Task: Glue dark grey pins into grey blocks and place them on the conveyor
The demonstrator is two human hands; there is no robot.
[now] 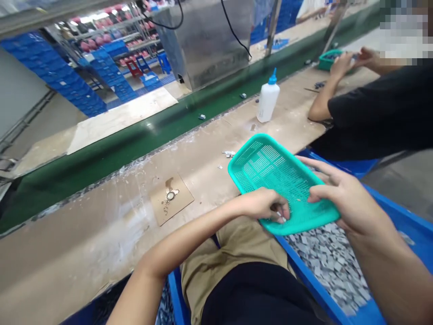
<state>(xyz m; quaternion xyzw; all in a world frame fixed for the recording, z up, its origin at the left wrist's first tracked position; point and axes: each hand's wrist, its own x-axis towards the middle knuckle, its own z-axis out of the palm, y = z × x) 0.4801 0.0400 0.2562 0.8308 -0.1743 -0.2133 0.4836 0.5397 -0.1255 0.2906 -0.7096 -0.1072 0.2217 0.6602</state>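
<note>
Right hand [355, 198] nearest camera, on near-right end of green basket [314, 215]: thumb over rim, fingers spread along outer side, closed on wall. I log basket tilted, long axis far-left to near-right. Left hand [262, 203] inside basket's near-left side, fingers curled narrow on small pale pieces [279, 216]; count unclear to me. Grey pieces [331, 264] below basket, in blue bin [406, 221]. Bottle [269, 101] upright on bench [203, 153], beyond basket.
</note>
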